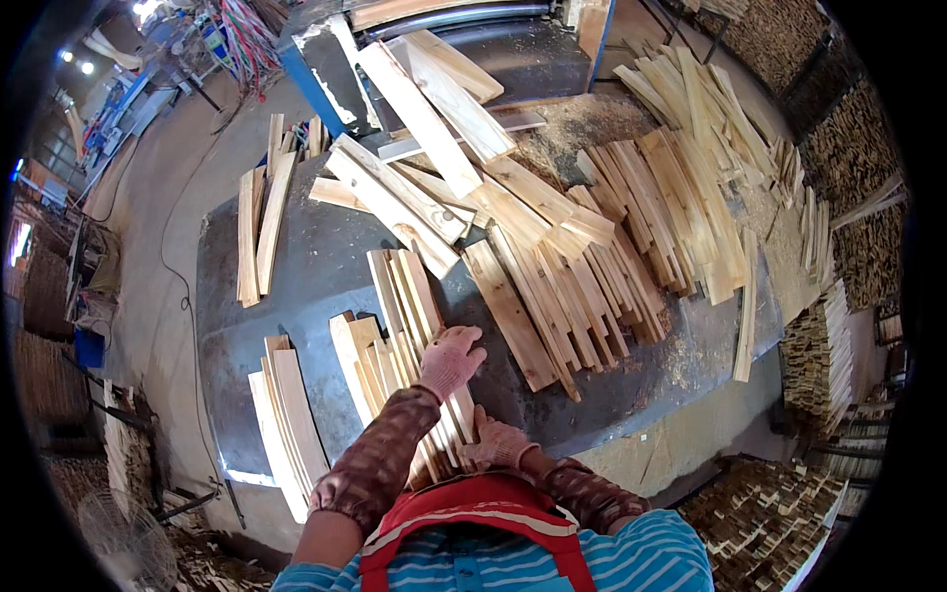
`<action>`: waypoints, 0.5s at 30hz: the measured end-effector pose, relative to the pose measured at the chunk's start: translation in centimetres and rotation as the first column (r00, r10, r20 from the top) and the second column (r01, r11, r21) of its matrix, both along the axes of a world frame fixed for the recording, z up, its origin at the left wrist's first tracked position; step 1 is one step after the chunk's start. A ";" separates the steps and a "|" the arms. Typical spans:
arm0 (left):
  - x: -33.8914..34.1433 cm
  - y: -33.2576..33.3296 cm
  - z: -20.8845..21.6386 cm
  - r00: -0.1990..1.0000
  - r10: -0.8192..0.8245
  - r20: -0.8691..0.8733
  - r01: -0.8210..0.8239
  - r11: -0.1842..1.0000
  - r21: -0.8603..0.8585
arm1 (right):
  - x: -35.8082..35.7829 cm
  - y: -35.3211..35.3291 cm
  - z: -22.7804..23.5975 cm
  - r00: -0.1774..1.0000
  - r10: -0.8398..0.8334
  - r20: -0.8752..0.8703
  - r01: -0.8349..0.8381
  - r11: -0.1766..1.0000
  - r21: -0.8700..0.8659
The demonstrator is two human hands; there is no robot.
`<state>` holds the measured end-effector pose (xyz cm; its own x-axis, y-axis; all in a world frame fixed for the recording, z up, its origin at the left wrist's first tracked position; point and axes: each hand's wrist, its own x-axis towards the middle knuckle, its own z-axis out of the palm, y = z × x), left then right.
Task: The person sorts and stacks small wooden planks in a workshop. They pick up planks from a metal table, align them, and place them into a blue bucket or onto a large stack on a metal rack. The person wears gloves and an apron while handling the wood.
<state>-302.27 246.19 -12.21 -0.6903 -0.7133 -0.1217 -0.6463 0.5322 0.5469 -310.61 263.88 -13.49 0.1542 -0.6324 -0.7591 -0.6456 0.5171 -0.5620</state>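
A bundle of long, pale wooden boards point(406, 299), standing side by side on edge, runs from the middle of the dark metal table point(330, 395) toward my body. My left hand point(452, 361), in a pink knitted glove, lies across the right side of this bundle with its fingers apart. Closer to me, my right hand point(498, 443), gloved alike, is closed against the right side of the boards at their near end. Its thumb points up along the wood, and some of its fingers are hidden. The near board ends disappear behind my red apron point(473, 493).
A smaller row of boards point(288, 414) lies left of the bundle. Crossed loose planks point(419, 113) lie before a blue-framed machine point(473, 49). More boards point(567, 306) and sawdust point(602, 118) cover the table's right. Stacked wood point(750, 523) stands at lower right; a fan point(123, 538) at lower left.
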 end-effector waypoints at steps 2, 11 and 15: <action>1.2 -0.7 -3.5 0.933 -0.156 0.324 0.189 0.979 -0.072 | -1.3 -1.6 -0.3 0.984 0.143 -0.109 -0.153 0.983 -0.096; -1.0 -2.3 -1.7 0.856 -0.100 0.508 -0.013 0.977 0.215 | -9.1 -9.1 -3.0 0.725 -0.312 -0.614 -0.203 0.756 -0.623; -1.9 -6.1 -1.7 0.924 0.294 0.244 -0.374 0.823 0.427 | -9.0 -10.0 -4.2 0.681 -0.226 -0.697 -0.258 0.816 -0.517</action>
